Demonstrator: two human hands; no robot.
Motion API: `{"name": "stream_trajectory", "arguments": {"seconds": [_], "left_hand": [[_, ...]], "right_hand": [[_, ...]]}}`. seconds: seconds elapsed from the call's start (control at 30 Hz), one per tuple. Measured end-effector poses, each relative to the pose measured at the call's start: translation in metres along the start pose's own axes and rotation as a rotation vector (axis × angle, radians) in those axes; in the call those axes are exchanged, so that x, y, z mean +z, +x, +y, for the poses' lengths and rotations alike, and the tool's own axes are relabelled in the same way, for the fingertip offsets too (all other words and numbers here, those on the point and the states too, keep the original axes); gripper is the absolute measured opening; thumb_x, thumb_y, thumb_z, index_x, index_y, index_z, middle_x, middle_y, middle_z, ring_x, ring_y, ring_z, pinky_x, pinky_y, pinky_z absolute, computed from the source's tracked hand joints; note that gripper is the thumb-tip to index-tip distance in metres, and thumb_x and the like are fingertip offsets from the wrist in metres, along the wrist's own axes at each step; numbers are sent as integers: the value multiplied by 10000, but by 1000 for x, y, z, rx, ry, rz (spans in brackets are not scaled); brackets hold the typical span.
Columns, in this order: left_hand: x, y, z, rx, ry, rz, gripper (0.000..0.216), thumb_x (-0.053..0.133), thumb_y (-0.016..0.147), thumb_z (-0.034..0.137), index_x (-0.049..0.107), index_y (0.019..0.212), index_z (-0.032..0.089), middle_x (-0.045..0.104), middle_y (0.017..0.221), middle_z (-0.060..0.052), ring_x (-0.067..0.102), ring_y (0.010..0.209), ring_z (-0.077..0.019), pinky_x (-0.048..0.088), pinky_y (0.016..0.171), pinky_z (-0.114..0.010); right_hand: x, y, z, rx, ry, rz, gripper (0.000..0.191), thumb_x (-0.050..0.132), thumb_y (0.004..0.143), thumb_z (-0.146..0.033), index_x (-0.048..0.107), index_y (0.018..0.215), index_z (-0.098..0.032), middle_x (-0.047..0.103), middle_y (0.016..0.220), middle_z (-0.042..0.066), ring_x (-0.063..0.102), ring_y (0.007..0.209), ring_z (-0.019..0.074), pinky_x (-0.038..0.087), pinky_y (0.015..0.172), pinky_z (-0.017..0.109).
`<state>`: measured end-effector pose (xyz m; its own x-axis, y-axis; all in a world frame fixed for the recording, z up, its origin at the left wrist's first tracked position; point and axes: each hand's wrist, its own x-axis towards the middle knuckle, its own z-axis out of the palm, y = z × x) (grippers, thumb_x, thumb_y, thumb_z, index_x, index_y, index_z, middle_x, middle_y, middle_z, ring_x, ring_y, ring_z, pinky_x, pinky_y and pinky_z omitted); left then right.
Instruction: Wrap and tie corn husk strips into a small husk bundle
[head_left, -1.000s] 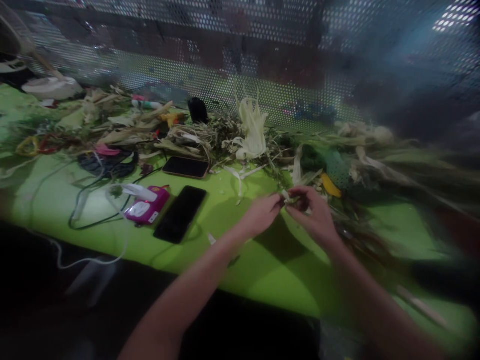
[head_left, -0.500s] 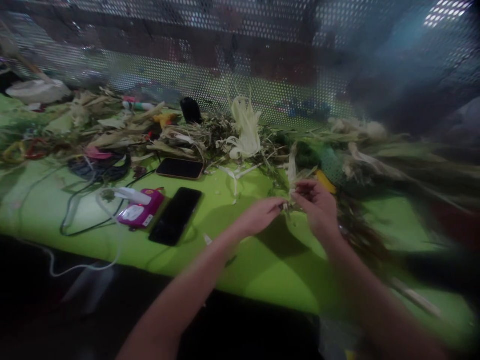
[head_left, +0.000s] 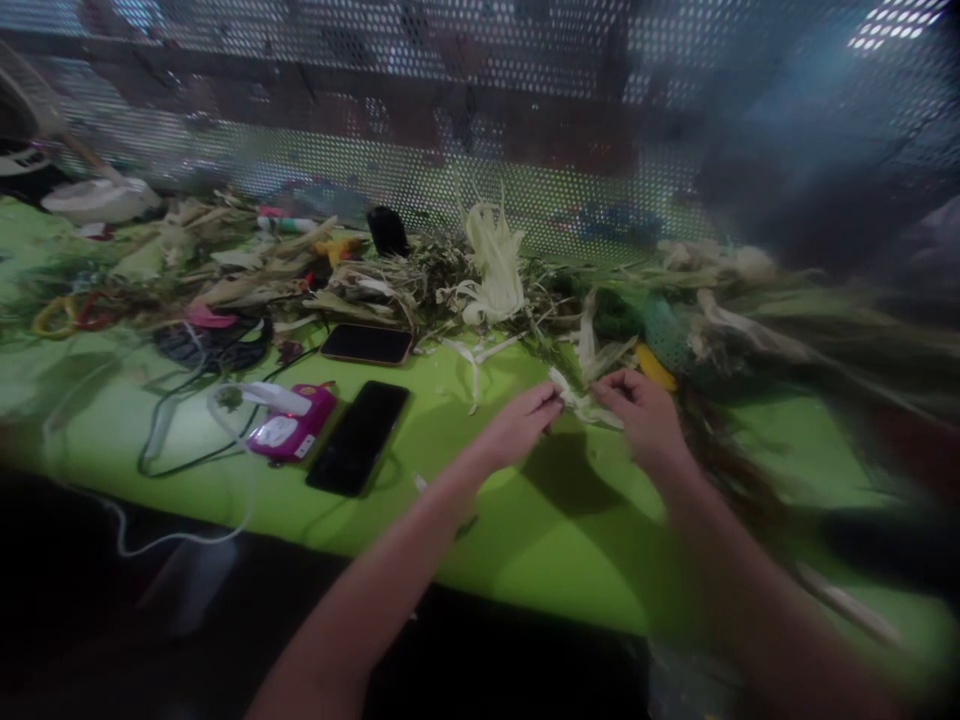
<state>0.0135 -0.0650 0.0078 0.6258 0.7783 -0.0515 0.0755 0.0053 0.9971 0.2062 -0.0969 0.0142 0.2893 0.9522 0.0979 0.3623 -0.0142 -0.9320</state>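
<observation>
My left hand is closed, its thumb and fingers pinching one end of a pale, crinkled strip of corn husk. On the other side, my right hand pinches the same piece, so it spans the gap between them just above the green tabletop. Behind the fingers, a longer dry husk leaf points upward; whether it is joined to the held strip I cannot tell. A thin, pale forked piece lies left of my hands. Beyond it stands a cream-coloured husk bundle with frayed upper tips.
Two phones, one black and one with an orange edge, lie left of my hands beside a magenta power adapter with cables. Dried plant material lines the back below a perforated screen. Something yellow lies behind my right hand.
My hands have moved apart, and a wider length of pale husk now shows between them. The view has shifted slightly, so the tabletop things appear a little further right.
</observation>
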Motion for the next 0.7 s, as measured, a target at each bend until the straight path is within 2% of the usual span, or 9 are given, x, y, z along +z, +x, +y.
{"name": "stream_trajectory", "arguments": {"seconds": [0.07, 0.13, 0.2, 0.27, 0.37, 0.5, 0.7], "left_hand": [[0, -1, 1, -23, -4, 28, 168, 448, 944, 305, 518, 852, 183, 508, 752, -7, 453, 680, -123, 368, 651, -275], [-1, -1, 2, -34, -4, 74, 192, 450, 946, 312, 511, 819, 181, 519, 731, -4, 454, 650, -114, 356, 626, -267], [-1, 0, 0, -25, -25, 107, 209, 449, 950, 322, 508, 809, 179, 535, 716, 1, 460, 625, -104, 346, 604, -257], [0, 2, -3, -18, -69, 121, 212, 449, 952, 328, 511, 817, 176, 550, 708, 3, 470, 607, -95, 349, 591, -247], [1, 4, -7, -24, -131, 129, 189, 476, 940, 324, 531, 845, 170, 566, 720, -1, 495, 603, -90, 376, 581, -235], [3, 5, -7, -27, -216, 109, 124, 516, 915, 283, 549, 898, 164, 591, 749, -6, 514, 586, -83, 401, 566, -223], [2, 6, -9, -84, -345, 133, 179, 549, 904, 324, 550, 842, 156, 575, 708, 8, 448, 524, -48, 349, 535, -196]], "right_hand": [[0, -1, -1, -62, -60, 35, 203, 692, 779, -389, 630, 745, -199, 558, 651, -10, 457, 579, 133, 360, 543, 270], [-1, -4, -4, -187, -134, 91, 200, 694, 789, -383, 644, 860, -202, 610, 819, 23, 500, 647, 146, 413, 596, 286], [-1, -7, -7, -330, -214, 174, 249, 705, 792, -390, 635, 955, -215, 600, 1023, 57, 515, 715, 154, 451, 651, 306], [1, -11, -10, -428, -292, 217, 243, 699, 809, -411, 629, 946, -222, 574, 1088, 71, 522, 776, 172, 458, 673, 315], [5, -14, -8, -444, -371, 102, 207, 649, 858, -430, 638, 857, -223, 591, 952, 57, 536, 803, 197, 424, 632, 303], [11, -13, -1, -373, -351, -99, 216, 575, 909, -386, 631, 793, -213, 573, 785, 21, 503, 682, 169, 363, 586, 285], [7, -10, -2, -318, -333, -117, 207, 570, 866, -298, 545, 683, -204, 522, 691, -8, 479, 652, 152, 345, 606, 278]]}}
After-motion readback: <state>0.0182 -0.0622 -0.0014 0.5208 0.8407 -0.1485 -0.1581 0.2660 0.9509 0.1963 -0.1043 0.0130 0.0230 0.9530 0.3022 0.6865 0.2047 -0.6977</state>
